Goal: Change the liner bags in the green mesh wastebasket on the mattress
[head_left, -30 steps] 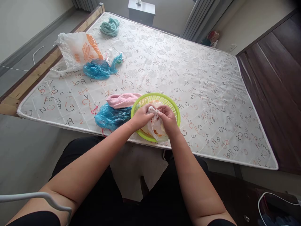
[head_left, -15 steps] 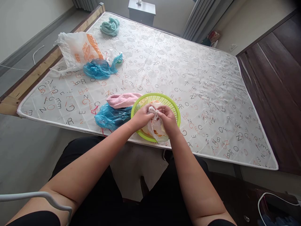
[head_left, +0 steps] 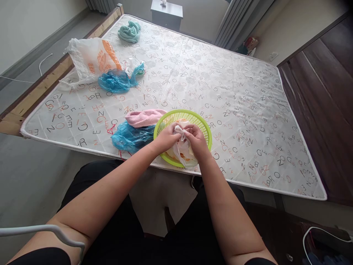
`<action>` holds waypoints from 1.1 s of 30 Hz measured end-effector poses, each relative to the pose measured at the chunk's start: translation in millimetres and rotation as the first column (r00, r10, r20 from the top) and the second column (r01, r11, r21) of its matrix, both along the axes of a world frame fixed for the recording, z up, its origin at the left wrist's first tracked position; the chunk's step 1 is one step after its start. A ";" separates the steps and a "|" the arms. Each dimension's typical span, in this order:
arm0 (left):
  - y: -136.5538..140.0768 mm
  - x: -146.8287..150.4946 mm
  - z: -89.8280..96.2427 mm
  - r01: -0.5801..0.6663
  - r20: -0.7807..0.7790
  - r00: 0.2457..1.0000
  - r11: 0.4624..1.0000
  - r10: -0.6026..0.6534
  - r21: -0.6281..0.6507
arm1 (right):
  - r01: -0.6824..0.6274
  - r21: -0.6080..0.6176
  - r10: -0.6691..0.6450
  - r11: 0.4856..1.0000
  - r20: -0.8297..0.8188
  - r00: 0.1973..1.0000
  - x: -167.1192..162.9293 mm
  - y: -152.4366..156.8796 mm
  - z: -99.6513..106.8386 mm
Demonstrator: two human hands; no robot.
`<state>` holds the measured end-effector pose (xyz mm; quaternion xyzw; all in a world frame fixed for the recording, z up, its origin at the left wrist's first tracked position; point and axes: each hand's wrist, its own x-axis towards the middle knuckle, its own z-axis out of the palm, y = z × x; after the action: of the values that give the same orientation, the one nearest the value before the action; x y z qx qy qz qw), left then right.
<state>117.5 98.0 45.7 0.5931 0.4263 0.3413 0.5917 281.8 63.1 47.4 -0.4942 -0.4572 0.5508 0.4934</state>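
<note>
A white plastic bag (head_left: 182, 149) with orange print sits in a lime-green plastic basket (head_left: 202, 116), its top twisted into a knot. My left hand (head_left: 168, 138) pinches the knot from the left, fingers closed. From the right, my right hand (head_left: 198, 141) grips the same knot between thumb and fingers. What the bag contains cannot be made out. Left of the basket lie a folded pink cloth (head_left: 145, 117) and a crumpled blue plastic bag (head_left: 131, 138) with red ties, both close against the rim.
The basket stands near the front edge of a letter-patterned mattress (head_left: 242, 121). Farther back are a white and orange plastic bag (head_left: 92, 59), another blue bag (head_left: 116, 81) and a green cloth (head_left: 130, 32). A grey cable (head_left: 41, 230) crosses my left arm.
Both hands stay at the knot, with only slight shifts of the right-hand fingers, which look more curled in. The basket and other things keep their places.
</note>
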 end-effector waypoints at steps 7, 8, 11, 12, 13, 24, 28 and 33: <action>-0.4 0.2 1.7 0.001 -0.014 1.000 1.000 -0.001 -0.006 | -0.005 0.002 0.005 1.000 0.007 1.000 0.3 0.7 -2.5; -0.5 0.2 1.9 0.001 -0.014 1.000 1.000 -0.001 -0.007 | -0.004 0.003 0.004 1.000 0.002 1.000 0.3 0.7 -2.6; -0.5 0.0 1.9 -0.001 -0.018 1.000 1.000 0.001 0.001 | 0.000 0.002 0.000 1.000 -0.007 1.000 0.4 0.7 -2.3; -0.4 -0.1 1.8 -0.001 -0.021 1.000 1.000 0.001 0.002 | 0.000 0.000 0.000 1.000 -0.006 1.000 0.4 0.7 -2.2; -0.4 -0.2 1.7 0.000 -0.025 1.000 1.000 0.000 0.003 | 0.000 -0.002 0.000 1.000 -0.002 1.000 0.4 0.7 -2.1; 0.3 -0.1 -0.7 -0.001 -0.019 1.000 1.000 0.001 0.010 | -0.004 0.005 0.004 1.000 -0.006 1.000 0.2 0.5 -2.9; 0.2 0.4 -0.7 0.001 -0.008 1.000 1.000 -0.001 -0.003 | -0.011 0.004 0.011 1.000 -0.009 1.000 -0.2 0.5 -3.1; 0.0 0.2 -0.2 0.000 -0.004 1.000 1.000 0.000 -0.003 | -0.008 0.008 0.008 1.000 -0.002 1.000 0.2 0.8 -4.2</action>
<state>117.7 97.9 45.4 0.5928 0.4279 0.3397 0.5917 282.0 63.9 43.2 -0.4900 -0.4609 0.5514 0.4933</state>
